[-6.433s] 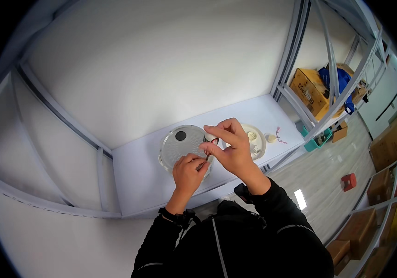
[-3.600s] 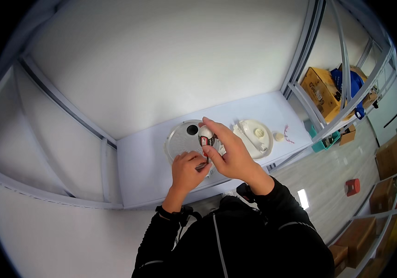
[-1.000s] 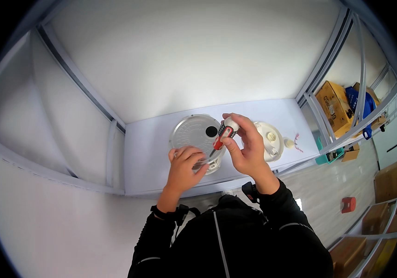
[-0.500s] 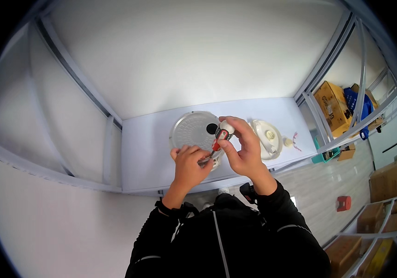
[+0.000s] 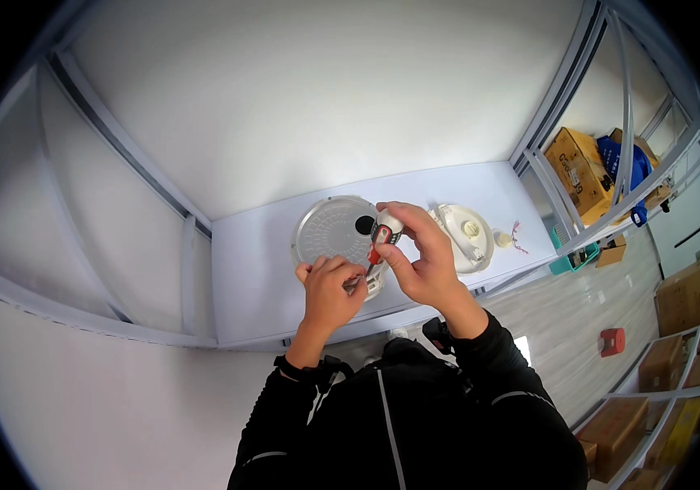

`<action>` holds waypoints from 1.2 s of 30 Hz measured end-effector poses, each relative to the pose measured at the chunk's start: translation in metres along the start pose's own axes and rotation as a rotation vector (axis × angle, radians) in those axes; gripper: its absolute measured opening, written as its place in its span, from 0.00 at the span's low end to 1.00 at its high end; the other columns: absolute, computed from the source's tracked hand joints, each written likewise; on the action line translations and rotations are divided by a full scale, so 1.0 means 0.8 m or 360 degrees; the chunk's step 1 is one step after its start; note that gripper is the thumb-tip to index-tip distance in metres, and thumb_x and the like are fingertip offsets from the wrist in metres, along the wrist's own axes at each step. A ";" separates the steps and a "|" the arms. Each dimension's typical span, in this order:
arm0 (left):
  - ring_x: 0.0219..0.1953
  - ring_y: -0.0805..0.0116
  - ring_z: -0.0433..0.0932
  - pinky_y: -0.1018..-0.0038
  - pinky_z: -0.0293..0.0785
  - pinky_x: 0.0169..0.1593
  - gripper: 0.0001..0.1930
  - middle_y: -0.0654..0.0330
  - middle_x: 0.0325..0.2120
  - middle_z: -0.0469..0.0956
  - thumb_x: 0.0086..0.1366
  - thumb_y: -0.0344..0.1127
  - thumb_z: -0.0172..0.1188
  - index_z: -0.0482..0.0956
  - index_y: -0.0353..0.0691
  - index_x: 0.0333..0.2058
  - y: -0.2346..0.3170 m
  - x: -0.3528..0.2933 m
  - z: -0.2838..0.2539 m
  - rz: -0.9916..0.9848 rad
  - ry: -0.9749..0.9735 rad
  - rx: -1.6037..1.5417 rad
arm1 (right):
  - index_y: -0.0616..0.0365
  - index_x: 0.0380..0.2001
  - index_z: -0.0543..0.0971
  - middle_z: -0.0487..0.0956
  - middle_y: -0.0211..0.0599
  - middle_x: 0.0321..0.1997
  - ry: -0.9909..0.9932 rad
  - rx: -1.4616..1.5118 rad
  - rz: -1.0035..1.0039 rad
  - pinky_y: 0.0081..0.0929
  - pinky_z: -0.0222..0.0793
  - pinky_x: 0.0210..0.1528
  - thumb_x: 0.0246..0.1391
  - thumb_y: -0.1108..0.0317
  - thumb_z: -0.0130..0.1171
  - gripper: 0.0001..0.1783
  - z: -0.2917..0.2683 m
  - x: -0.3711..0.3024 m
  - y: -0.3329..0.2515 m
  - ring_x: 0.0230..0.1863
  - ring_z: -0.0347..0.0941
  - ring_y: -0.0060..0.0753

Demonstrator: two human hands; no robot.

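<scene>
A screwdriver (image 5: 382,237) with a red and black handle and a white end is gripped in my right hand (image 5: 430,263). It tilts down, its tip close to the fingertips of my left hand (image 5: 332,292). My left fingers are bent and pressed together at the near edge of a round silver metal lid plate (image 5: 325,235); what they hold is hidden. A black round patch (image 5: 364,224) lies on the plate, partly beside my right fingers. Under the screwdriver tip, a white plastic part (image 5: 375,285) shows at the plate's near edge.
Right of my hand, a cream plastic cover (image 5: 474,265) lies on the white table (image 5: 256,278). Beside it are a small cream piece (image 5: 502,239) and a red-and-white wire (image 5: 518,238). Metal frame posts (image 5: 113,122) flank the table. A teal basket (image 5: 574,260) and a red stool (image 5: 612,342) stand on the floor.
The view has shifted slightly, so the table scene sits a little further left. Both hands keep nearly the same pose, and the screwdriver stays in my right hand.
</scene>
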State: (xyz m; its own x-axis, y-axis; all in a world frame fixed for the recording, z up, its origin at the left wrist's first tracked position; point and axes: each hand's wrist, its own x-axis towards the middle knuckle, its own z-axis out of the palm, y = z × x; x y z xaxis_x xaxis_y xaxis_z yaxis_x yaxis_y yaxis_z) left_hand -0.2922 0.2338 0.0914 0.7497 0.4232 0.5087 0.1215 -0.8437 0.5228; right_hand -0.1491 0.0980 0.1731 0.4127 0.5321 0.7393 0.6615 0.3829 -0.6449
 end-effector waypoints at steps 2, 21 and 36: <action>0.38 0.65 0.76 0.57 0.53 0.52 0.03 0.73 0.29 0.81 0.55 0.36 0.72 0.89 0.52 0.30 0.000 -0.001 0.000 0.0007 0.0013 -0.0011 | 0.61 0.63 0.78 0.83 0.51 0.60 0.0003 -0.0042 -0.0027 0.40 0.77 0.61 0.57 0.74 0.74 0.30 0.000 0.002 0.000 0.60 0.81 0.54; 0.39 0.65 0.77 0.58 0.53 0.53 0.01 0.72 0.32 0.84 0.58 0.36 0.72 0.89 0.51 0.30 -0.005 -0.001 -0.004 0.0001 -0.0057 -0.0082 | 0.60 0.63 0.77 0.82 0.49 0.60 -0.0002 -0.0272 -0.0175 0.34 0.82 0.52 0.55 0.71 0.79 0.33 -0.002 0.004 -0.003 0.58 0.81 0.43; 0.40 0.63 0.77 0.59 0.54 0.52 0.03 0.71 0.32 0.83 0.60 0.36 0.71 0.90 0.52 0.34 -0.006 0.000 -0.011 -0.0034 -0.0177 -0.0075 | 0.61 0.60 0.80 0.83 0.52 0.56 0.0053 -0.0214 -0.0138 0.38 0.80 0.55 0.52 0.70 0.80 0.32 -0.003 0.003 -0.003 0.54 0.82 0.51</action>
State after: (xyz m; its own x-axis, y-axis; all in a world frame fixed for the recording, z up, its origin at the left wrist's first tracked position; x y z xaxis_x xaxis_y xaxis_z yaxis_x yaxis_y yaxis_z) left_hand -0.2987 0.2407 0.0948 0.8150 0.3998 0.4194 0.1097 -0.8172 0.5657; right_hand -0.1480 0.0967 0.1765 0.3696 0.4755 0.7983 0.7724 0.3205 -0.5484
